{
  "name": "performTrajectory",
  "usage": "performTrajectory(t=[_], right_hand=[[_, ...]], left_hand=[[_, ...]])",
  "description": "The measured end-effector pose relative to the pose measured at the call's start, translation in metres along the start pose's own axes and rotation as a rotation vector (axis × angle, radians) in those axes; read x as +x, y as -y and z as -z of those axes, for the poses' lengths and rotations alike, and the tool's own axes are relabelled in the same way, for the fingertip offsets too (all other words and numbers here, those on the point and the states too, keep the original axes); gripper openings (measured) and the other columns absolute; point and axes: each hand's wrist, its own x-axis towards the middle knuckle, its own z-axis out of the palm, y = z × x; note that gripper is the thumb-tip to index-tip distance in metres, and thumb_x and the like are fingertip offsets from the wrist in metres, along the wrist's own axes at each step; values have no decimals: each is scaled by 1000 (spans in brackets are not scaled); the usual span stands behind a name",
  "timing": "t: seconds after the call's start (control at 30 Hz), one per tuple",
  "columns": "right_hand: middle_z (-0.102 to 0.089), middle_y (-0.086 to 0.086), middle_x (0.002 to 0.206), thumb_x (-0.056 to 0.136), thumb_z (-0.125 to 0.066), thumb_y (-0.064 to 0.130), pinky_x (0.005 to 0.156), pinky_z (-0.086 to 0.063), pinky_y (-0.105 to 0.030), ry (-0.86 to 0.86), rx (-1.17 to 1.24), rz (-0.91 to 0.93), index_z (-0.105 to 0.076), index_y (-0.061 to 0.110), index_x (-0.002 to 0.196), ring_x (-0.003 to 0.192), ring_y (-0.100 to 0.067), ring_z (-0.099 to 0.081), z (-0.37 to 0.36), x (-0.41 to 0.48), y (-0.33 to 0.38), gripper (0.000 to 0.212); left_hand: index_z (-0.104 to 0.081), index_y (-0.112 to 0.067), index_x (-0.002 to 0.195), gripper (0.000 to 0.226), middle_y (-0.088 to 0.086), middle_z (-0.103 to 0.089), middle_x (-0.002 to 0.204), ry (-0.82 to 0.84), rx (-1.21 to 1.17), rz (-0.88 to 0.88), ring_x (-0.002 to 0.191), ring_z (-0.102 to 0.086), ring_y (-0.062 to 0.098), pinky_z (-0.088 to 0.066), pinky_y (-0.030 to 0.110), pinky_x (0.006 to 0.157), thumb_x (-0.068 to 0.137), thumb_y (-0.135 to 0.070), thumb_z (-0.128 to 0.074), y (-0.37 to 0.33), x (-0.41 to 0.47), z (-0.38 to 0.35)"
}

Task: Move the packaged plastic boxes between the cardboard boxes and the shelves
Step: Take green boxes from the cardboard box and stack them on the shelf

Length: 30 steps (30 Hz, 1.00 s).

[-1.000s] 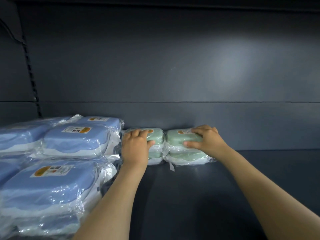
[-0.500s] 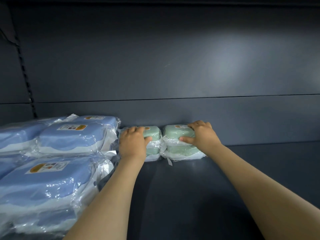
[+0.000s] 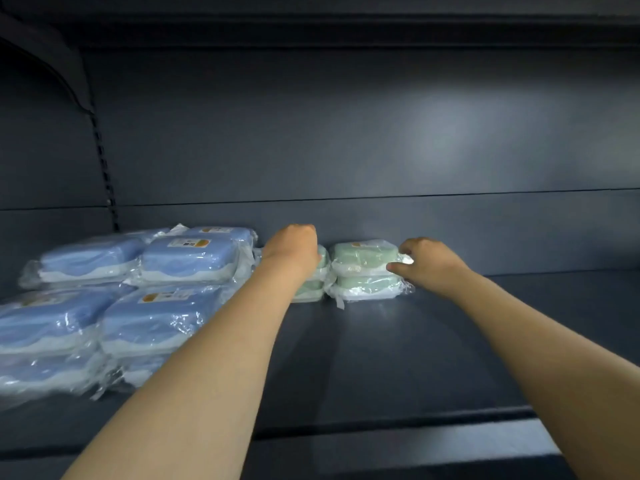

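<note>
Two stacks of green plastic boxes in clear wrap stand side by side at the back of the dark shelf point(image 3: 381, 358). My left hand point(image 3: 292, 249) lies over the left green pack point(image 3: 311, 289) and hides most of it; its fingers bend down over the far side, out of sight. The right green pack point(image 3: 363, 261) shows in full. My right hand point(image 3: 431, 266) is at that pack's right end, with thumb and fingertips pinching the wrap there. Both arms reach in from the front.
Several larger blue wrapped boxes point(image 3: 187, 258) are stacked two high on the left, with a nearer blue stack point(image 3: 152, 317) touching my left forearm. A slotted upright rail point(image 3: 104, 168) runs up the back panel. The shelf's front lip point(image 3: 381, 441) lies below my arms.
My right hand slid from the top of the right green pack to its right end. My left hand moved further back over the left pack. The view pulled back and tilted down.
</note>
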Motion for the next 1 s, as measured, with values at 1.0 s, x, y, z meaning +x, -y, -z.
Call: performTrajectory(t=[1.0], right_hand=[[-51,-9,131,89,-55,51,98,-42,-41,369,-186,260,-49,14,132,125,-28,-41,16,-420,-113,58]], left_hand=[[-58,-15,119,32,5,-58,118,222,-134,18,110,-55,25,-46,37,90,92,-30,-55,-132,-440,0]])
